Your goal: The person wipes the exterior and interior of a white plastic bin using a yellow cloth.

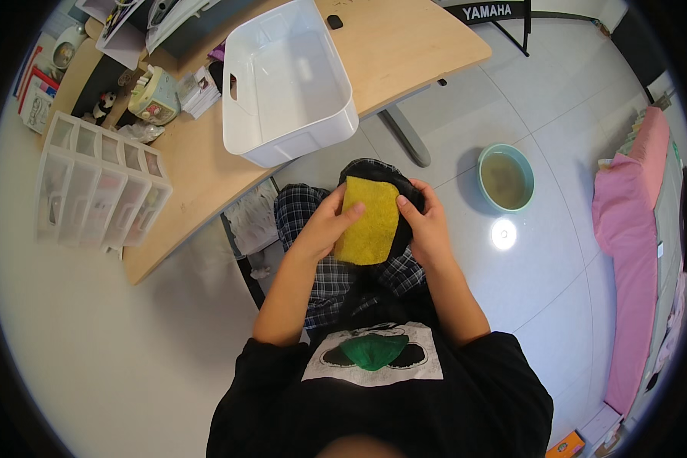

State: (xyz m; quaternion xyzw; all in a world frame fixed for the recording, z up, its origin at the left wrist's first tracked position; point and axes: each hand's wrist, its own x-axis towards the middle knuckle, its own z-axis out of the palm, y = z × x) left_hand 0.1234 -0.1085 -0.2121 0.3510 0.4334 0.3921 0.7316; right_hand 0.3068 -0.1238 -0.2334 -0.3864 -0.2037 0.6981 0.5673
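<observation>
My left hand [322,228] grips the left edge of a yellow cloth [368,220], its thumb lying on top. From the other side my right hand [430,220] holds the cloth together with a black fabric item [402,236] behind it, thumb at the yellow edge. The yellow piece lies flat over the black item and covers most of it, so what the item is I cannot tell. Both are held above my lap, over plaid trousers [335,286].
A white plastic bin [289,129] stands on the wooden desk [406,46], near its edge. Clear plastic drawers [100,189] are at the left. On the tiled floor to my right is a green bucket [505,207] of murky water. Pink padding [627,320] runs along the far right.
</observation>
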